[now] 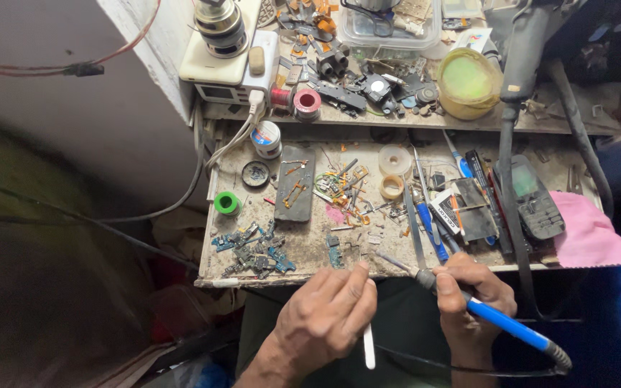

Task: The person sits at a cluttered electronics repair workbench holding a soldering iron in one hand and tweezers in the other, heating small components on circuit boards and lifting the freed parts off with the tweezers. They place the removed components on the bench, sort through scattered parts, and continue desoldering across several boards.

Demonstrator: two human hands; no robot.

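Our right hand gripped the blue-handled soldering iron, fingers clamped around it, tip angled toward the bench edge. Our left hand curled shut on a white tool, below the cluttered workbench.

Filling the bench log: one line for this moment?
right hand: holds blue soldering iron | left hand: white stick | workbench: cluttered
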